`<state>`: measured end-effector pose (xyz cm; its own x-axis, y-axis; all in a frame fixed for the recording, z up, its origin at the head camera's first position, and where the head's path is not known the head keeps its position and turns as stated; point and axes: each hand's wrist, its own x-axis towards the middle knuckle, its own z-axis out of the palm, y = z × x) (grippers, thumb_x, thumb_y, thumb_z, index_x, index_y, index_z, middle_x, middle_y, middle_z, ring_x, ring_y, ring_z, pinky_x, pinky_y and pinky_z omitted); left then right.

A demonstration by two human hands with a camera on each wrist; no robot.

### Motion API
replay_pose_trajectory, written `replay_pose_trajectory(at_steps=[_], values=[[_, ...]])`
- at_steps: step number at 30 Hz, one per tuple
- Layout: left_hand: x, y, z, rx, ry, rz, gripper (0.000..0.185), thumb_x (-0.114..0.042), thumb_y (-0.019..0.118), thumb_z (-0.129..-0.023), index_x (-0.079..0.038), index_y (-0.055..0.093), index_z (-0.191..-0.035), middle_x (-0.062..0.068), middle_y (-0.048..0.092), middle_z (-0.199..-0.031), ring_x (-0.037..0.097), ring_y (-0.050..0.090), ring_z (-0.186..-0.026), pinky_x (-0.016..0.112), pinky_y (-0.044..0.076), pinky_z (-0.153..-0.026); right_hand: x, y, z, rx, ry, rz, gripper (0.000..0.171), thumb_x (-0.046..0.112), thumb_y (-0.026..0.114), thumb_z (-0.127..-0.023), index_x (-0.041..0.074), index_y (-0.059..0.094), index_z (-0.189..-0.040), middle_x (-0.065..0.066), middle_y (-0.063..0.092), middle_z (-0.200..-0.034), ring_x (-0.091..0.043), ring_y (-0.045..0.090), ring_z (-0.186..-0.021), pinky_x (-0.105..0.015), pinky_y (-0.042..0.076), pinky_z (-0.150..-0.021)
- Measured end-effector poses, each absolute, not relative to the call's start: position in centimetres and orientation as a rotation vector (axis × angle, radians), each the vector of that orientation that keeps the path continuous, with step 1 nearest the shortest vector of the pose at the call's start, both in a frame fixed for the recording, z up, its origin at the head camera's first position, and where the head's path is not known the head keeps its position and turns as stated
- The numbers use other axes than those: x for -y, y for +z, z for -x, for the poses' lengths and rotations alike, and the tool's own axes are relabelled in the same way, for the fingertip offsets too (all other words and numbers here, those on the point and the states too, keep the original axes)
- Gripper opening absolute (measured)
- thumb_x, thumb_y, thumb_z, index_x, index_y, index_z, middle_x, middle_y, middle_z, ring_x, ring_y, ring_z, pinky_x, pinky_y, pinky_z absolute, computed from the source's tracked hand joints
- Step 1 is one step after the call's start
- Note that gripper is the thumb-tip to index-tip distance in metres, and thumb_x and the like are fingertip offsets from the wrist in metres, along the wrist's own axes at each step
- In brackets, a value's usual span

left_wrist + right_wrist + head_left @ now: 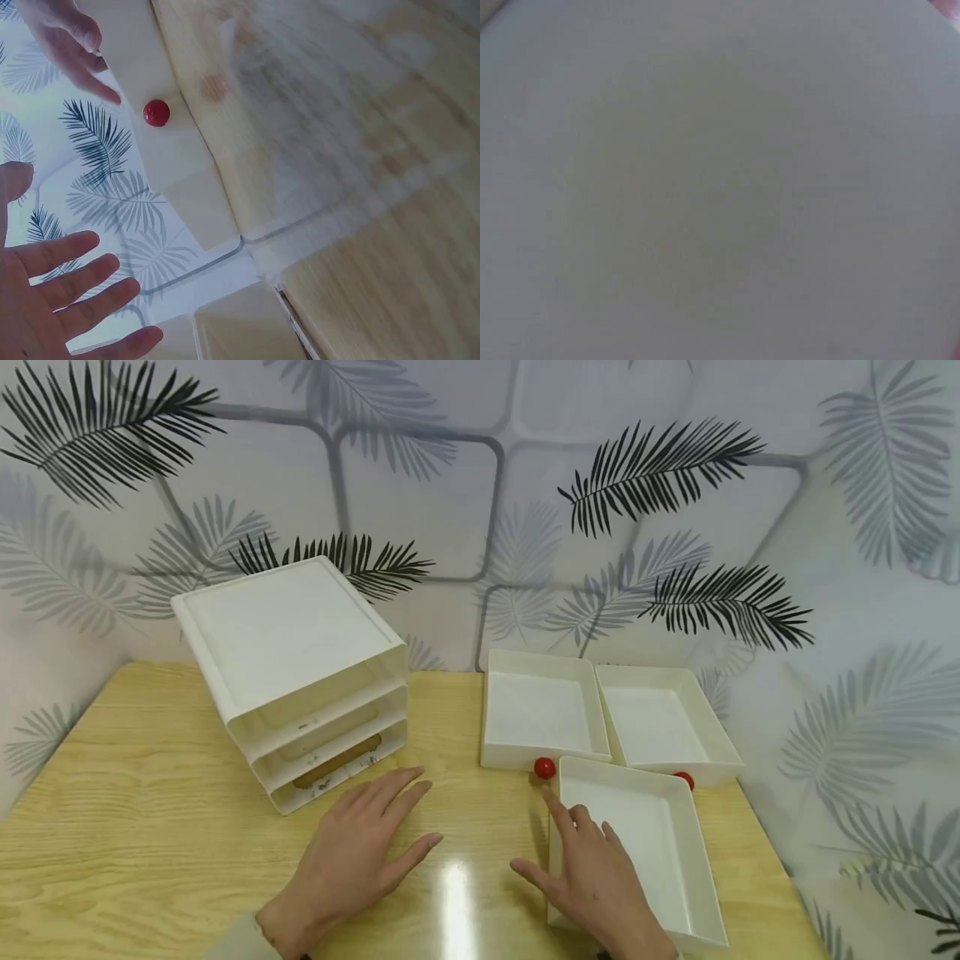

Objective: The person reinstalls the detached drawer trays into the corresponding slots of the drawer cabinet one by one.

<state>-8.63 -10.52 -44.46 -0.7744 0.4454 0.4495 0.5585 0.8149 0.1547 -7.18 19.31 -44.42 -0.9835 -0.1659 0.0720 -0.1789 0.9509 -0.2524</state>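
Observation:
My left hand (352,852) is spread with relaxed fingers over the table, just right of a white three-slot drawer cabinet (292,635); it holds nothing. Over the left wall of the nearest white drawer (637,827) hovers my right hand (596,877), its index finger pointing forward and thumb apart. That fingertip ends just short of a red round knob (544,768) on the front of the back-left drawer (536,714). In the left wrist view the left hand (67,300) shows splayed fingers, with a red knob (157,112) beyond. Blurred pale surface fills the right wrist view.
A third white drawer (660,718) stands at the back right, with its red knob (683,779) partly hidden behind the nearest drawer. The cabinet's open slots face the front right. Leaf-patterned wall covering (420,510) rises behind the wooden table (150,827).

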Motion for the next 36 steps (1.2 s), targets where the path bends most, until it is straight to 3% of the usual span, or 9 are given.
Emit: replay_pose_trajectory(at_steps=[5, 10, 18, 22, 36], values=[[10.5, -44.0, 8.8, 2.584, -0.455, 0.750, 0.066, -0.055, 0.061, -0.100, -0.010, 0.056, -0.148, 0.007, 0.060, -0.150, 0.027, 0.061, -0.135, 0.050, 0.056, -0.106, -19.3, -44.2, 7.1, 3.081, 0.447, -0.273, 0.072, 0.054, 0.074, -0.091, 0.012, 0.056, -0.147, -0.014, 0.073, -0.126, -0.035, 0.074, -0.098, -0.051, 0.058, -0.094], [10.7, -44.0, 8.7, 2.529, -0.500, 0.738, 0.062, -0.053, 0.056, -0.104, -0.008, 0.057, -0.147, 0.007, 0.062, -0.148, 0.028, 0.064, -0.132, 0.050, 0.057, -0.104, -19.5, -44.2, 6.9, 3.047, 0.503, -0.284, 0.052, 0.045, 0.075, -0.093, 0.012, 0.066, -0.132, -0.005, 0.075, -0.115, -0.025, 0.072, -0.086, -0.047, 0.059, -0.090], [11.3, -42.9, 9.1, 2.372, -0.591, 0.785, 0.053, -0.045, 0.044, -0.110, -0.006, 0.060, -0.143, 0.008, 0.064, -0.144, 0.029, 0.066, -0.128, 0.049, 0.059, -0.101, -19.7, -44.0, 6.8, 3.054, 0.566, -0.214, 0.039, 0.041, 0.077, -0.092, 0.017, 0.072, -0.123, 0.006, 0.072, -0.086, -0.012, 0.059, -0.071, -0.037, 0.053, -0.070], [12.1, -41.7, 9.4, 2.279, -0.631, 0.779, 0.054, -0.044, 0.038, -0.112, -0.005, 0.062, -0.140, 0.009, 0.066, -0.140, 0.029, 0.066, -0.125, 0.045, 0.056, -0.101, -19.4, -44.0, 7.0, 3.039, 0.583, -0.245, 0.032, 0.039, 0.077, -0.092, 0.018, 0.074, -0.117, 0.007, 0.071, -0.081, -0.010, 0.057, -0.069, -0.033, 0.050, -0.065], [14.3, -37.8, 10.2, 2.015, -0.679, 0.721, 0.047, -0.037, 0.043, -0.111, -0.001, 0.071, -0.122, 0.017, 0.069, -0.129, 0.036, 0.065, -0.115, 0.043, 0.047, -0.097, -18.6, -44.0, 6.7, 3.034, 0.574, -0.280, 0.031, 0.037, 0.076, -0.093, 0.017, 0.074, -0.117, 0.004, 0.076, -0.092, -0.010, 0.059, -0.073, -0.034, 0.051, -0.071]])
